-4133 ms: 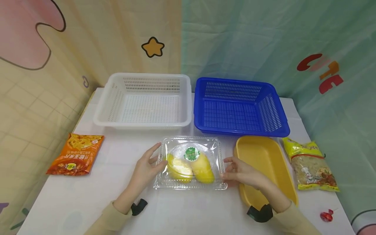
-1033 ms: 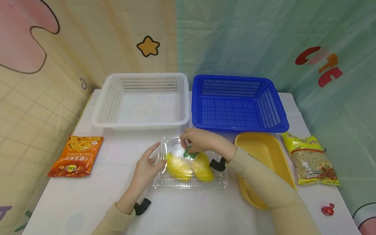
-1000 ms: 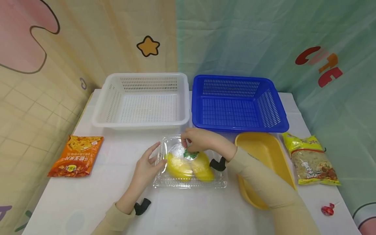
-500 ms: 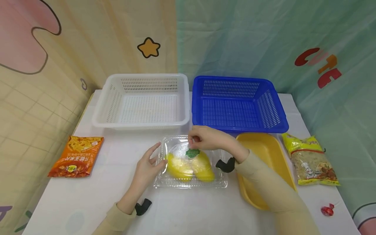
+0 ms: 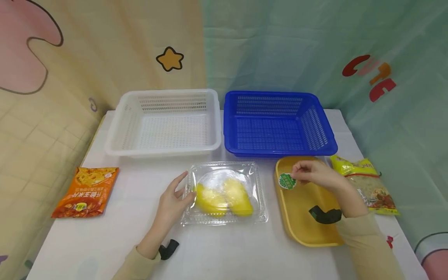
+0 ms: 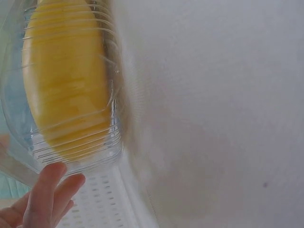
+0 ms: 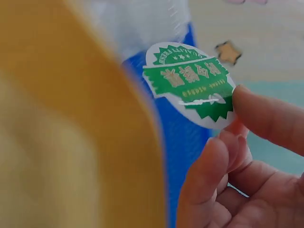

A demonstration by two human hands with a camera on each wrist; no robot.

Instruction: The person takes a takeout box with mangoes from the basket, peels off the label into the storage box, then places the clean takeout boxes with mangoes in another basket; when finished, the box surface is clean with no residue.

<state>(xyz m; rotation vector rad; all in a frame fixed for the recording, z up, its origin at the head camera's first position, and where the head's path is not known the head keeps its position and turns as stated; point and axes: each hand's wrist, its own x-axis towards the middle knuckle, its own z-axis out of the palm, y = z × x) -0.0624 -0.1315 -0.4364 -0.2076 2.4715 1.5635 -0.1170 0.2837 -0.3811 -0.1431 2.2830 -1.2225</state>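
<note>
Pinching a round green-and-white sticker (image 5: 287, 181) by one edge, the right hand (image 5: 316, 175) is holding it over the left side of the yellow tub (image 5: 297, 221). In the right wrist view the thumb is pressing on the edge and another fingertip seems to be backing it from behind, while the lower fingers (image 7: 202, 166) are curling beneath; most of the printed face is standing out free and fairly flat. The left hand (image 5: 174, 202) is resting at the left end of the clear box (image 5: 224, 221), its thumb and fingers spreading wide and touching the edge. The box is lying flat on the white counter (image 5: 231, 252), with two yellow fruits (image 5: 238, 198) showing through its lid.

The sticker is looking almost weightless, thin and slightly springy, and is probably carrying glue on its back, so it could be clinging to skin or folding on itself; an edge pinch is suiting it well. The box is seeming slick, its thin walls likely to be denting under a hard squeeze; the ribbed rim is offering the stiffer hold, one hand at each end, with the fruits probably making up most of its weight.
</note>
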